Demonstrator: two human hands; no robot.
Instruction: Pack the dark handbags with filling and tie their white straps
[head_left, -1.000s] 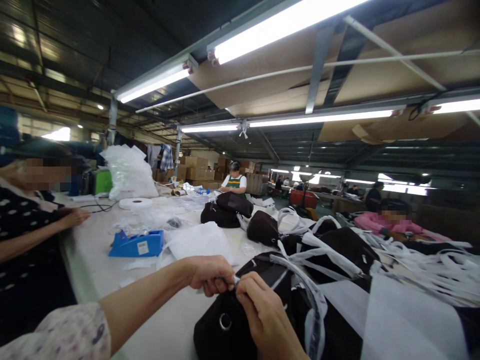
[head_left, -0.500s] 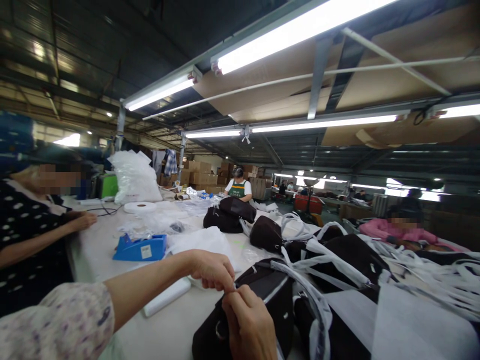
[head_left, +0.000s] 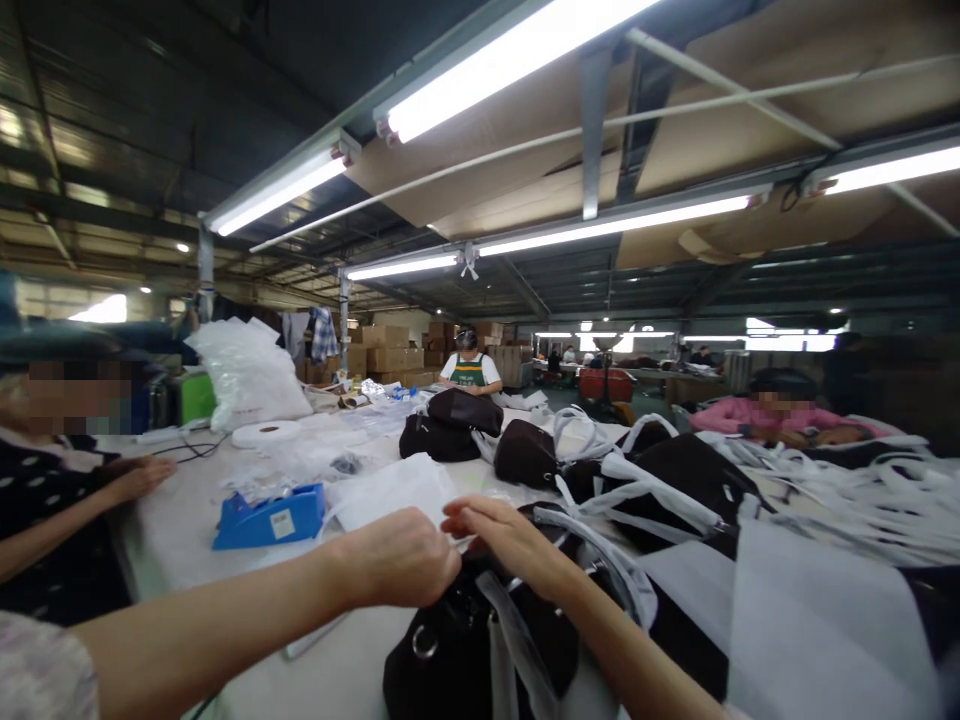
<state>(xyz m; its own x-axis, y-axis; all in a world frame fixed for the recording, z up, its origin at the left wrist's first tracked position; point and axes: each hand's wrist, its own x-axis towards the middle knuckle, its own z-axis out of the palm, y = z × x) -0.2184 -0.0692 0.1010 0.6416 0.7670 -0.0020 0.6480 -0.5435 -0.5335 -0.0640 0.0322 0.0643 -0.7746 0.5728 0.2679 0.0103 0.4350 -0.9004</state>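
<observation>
Right hand (head_left: 510, 535) fingers stretched flat and close together over the top of the black bag (head_left: 442, 655), lower centre. Left hand (head_left: 397, 555) curled closed just beside, contents hidden. White strip (head_left: 517, 650) hangs down the bag. Probably mid strip-fitting; next calls for a firm pinch.

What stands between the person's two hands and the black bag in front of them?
Nothing visible does. The left hand and the right hand are close together, right at the top of the black bag. A white strip drapes over the bag's front, but it lies below the hands, not between them and the bag.
</observation>
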